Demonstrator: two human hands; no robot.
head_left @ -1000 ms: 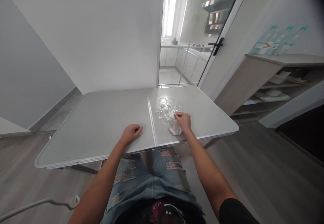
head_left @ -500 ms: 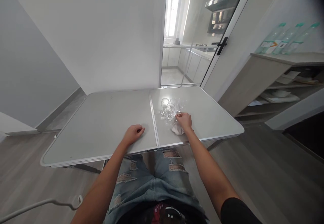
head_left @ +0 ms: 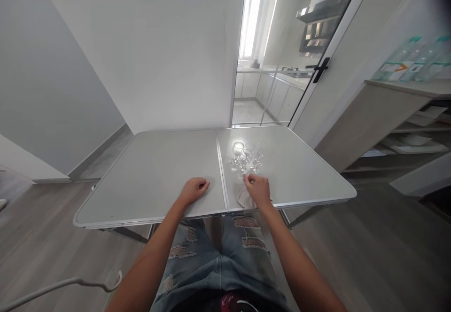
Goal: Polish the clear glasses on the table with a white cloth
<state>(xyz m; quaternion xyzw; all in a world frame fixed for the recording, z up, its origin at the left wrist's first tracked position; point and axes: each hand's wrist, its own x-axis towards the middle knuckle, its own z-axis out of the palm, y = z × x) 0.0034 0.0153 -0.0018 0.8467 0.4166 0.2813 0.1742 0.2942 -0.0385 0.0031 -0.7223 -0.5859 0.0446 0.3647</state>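
Clear stemmed glasses point(head_left: 238, 148), several of them, stand upright in a tight cluster on the right half of the folding table point(head_left: 169, 161). Just in front of them is my right hand point(head_left: 258, 190), its thumb and forefinger pinched together near the closest glass feet. Whether a glass part is between those fingertips is too faint to tell. A pale crumpled cloth point(head_left: 244, 198) lies partly beneath this hand. My left hand point(head_left: 193, 190) rests loosely curled on the table's left half, near the front edge, holding nothing visible.
A metal seam point(head_left: 221, 168) divides the tabletop. Behind the table are a white wall point(head_left: 169, 58) and a glass door point(head_left: 271, 81) with a black handle. Plastic bottles point(head_left: 398, 63) stand on a shelf unit point(head_left: 391, 105) at right. A pale curved hook point(head_left: 88, 281) shows at lower left.
My right hand has drawn back from among the glasses toward the front edge, over the cloth. My left hand stays put. The whole view has shifted slightly.
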